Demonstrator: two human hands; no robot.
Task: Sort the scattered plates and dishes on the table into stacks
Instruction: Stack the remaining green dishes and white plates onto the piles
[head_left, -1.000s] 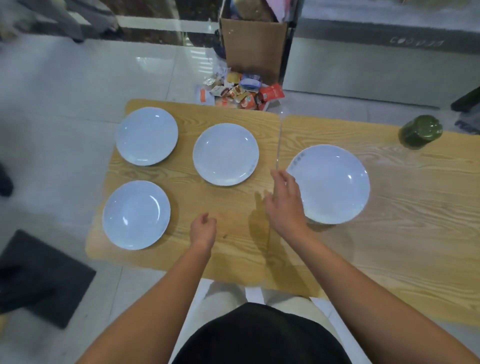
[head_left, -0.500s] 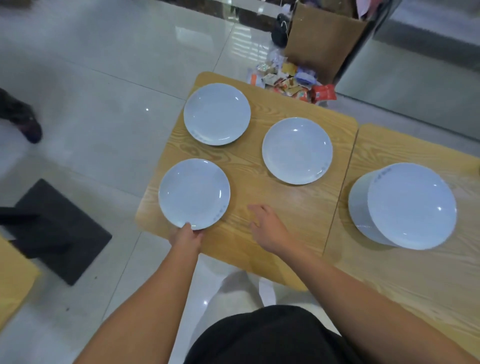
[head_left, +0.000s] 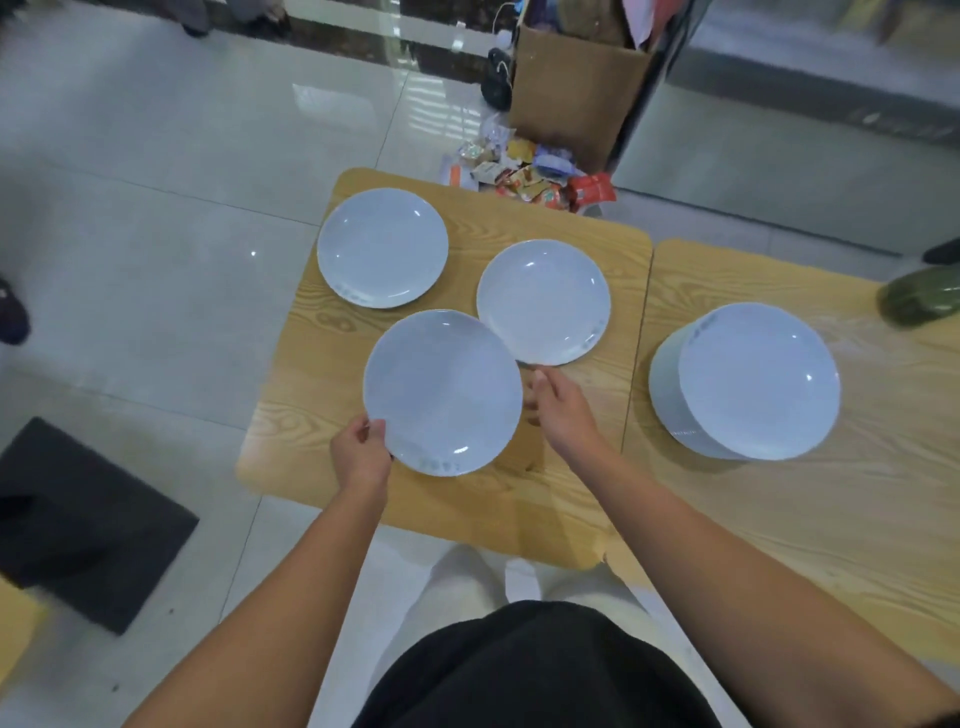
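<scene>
Now the left hand (head_left: 361, 452) grips a round white ceramic plate (head_left: 441, 392) at its near left rim, with the thumb on top of the rim and the other fingers hidden under it. This plate seems to be lifted a little above the light wooden table (head_left: 291, 415), over the near middle part of it, and its shadow falls on the wood at its right side. In this view its far right edge covers a small part of the second white plate (head_left: 543, 301), which lies flat in the middle of the same table. A third white plate (head_left: 382, 247) lies at the far left corner, apart from the other two.

The right hand (head_left: 563, 410) holds nothing. Its fingers are loosely stretched and point to the right edge of the lifted plate, just beside the near rim of the second white plate. I cannot tell if the fingertips touch any plate.

On the second wooden table (head_left: 779, 519), which stands directly to the right, there is a stack of white plates (head_left: 753, 382). A dark green rounded object (head_left: 919, 296) lies further right on that table. Behind the tables, on the grey tiled floor (head_left: 156, 208), stands a brown cardboard box (head_left: 576, 93) with coloured snack packets (head_left: 530, 176) in front of it. A black mat (head_left: 78, 519) lies on the floor at the left.
</scene>
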